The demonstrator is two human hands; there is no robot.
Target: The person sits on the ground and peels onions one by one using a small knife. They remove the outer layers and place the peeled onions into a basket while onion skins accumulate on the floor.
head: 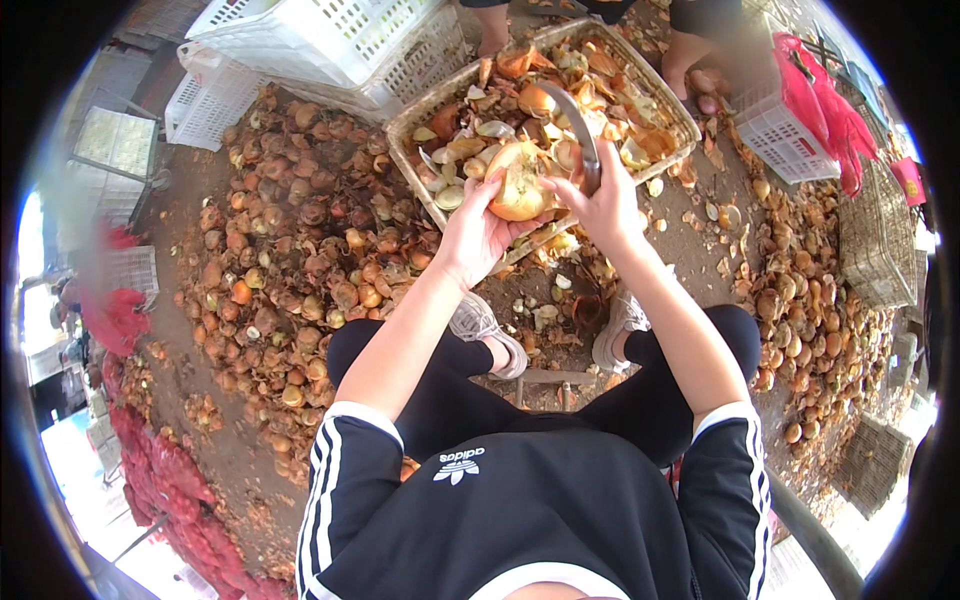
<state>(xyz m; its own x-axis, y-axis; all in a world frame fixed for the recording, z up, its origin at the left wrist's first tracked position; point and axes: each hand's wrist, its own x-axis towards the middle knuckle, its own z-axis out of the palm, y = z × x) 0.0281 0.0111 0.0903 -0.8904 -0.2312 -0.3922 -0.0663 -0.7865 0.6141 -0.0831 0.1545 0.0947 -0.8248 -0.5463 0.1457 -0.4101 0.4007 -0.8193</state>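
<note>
My left hand (pixel 480 234) holds a large yellow onion (pixel 519 196) from below, its fingers wrapped under it. A pale, ragged patch shows on the side of the onion facing my right hand. In my right hand (pixel 611 201) is a knife with a curved, sickle-like blade (pixel 568 111), gripped by its dark handle. The blade points up and away from the onion. My right thumb reaches to the onion's side; whether it touches cannot be told. Below both hands stands a shallow plastic crate (pixel 411 166), filled with onion skins, trimmings and some onions.
A large onion heap (pixel 300 217) spreads on the left, and another onion pile (pixel 799 322) lies on the right. White plastic crates (pixel 300 45) are stacked beyond the left heap. Another person's legs (pixel 682 56) are behind the crate. Red mesh sacks (pixel 169 480) lie at lower left.
</note>
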